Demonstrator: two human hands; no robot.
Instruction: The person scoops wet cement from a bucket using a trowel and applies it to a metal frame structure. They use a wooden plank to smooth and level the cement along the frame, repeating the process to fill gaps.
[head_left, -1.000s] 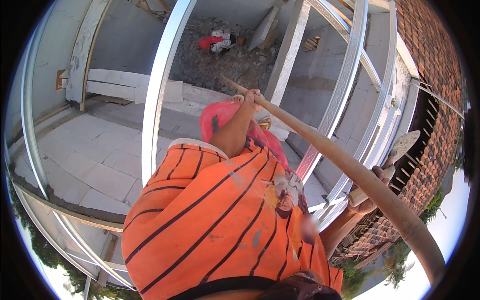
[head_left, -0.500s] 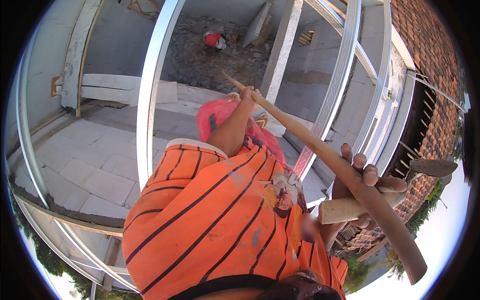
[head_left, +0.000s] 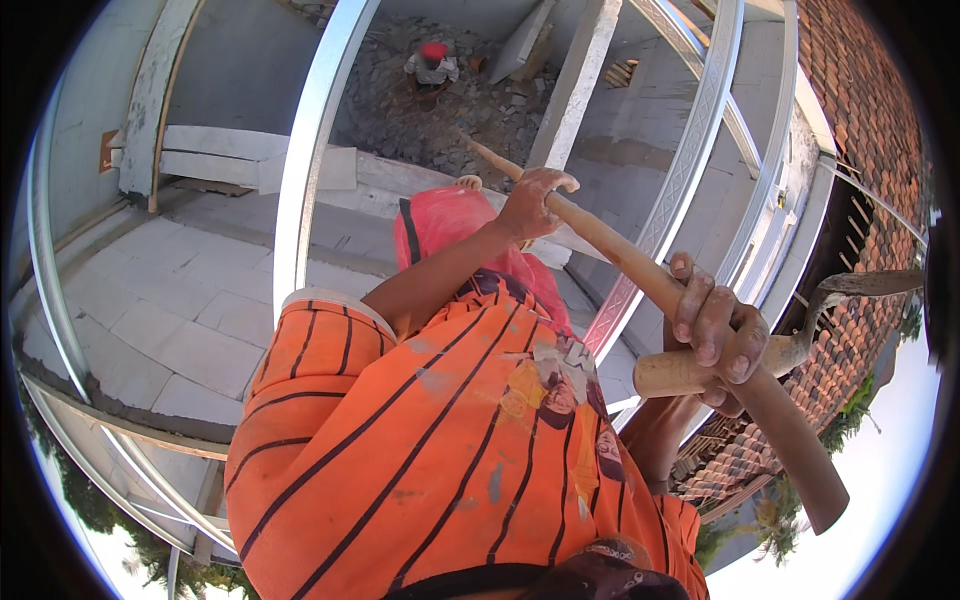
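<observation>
A long brown pole (head_left: 622, 250), which looks like wood, runs slantwise from beyond my left hand to the lower right, past my right hand. My left hand (head_left: 530, 207) is closed round its farther, thinner-looking part. Nearer me, my right hand (head_left: 718, 325) wraps its fingers over the pole and also holds a trowel (head_left: 668, 374) by its pale wooden handle. The handle crosses beneath the pole, and the trowel's metal blade sticks out to the right over the roof tiles. Part of the right palm is hidden behind the pole and handle.
Bright metal beams (head_left: 318, 150) rise on my left, and a patterned one (head_left: 690, 170) on my right. Pale block walling (head_left: 170, 310) lies to the left. Far below, a person in red headgear (head_left: 433, 60) is among rubble. Roof tiles (head_left: 860, 110) slope away at right.
My left hand has shifted right along the pole. My right fingers, outstretched before, now curl round it. The pole's near end has risen slightly. The person below has moved to a more upright posture.
</observation>
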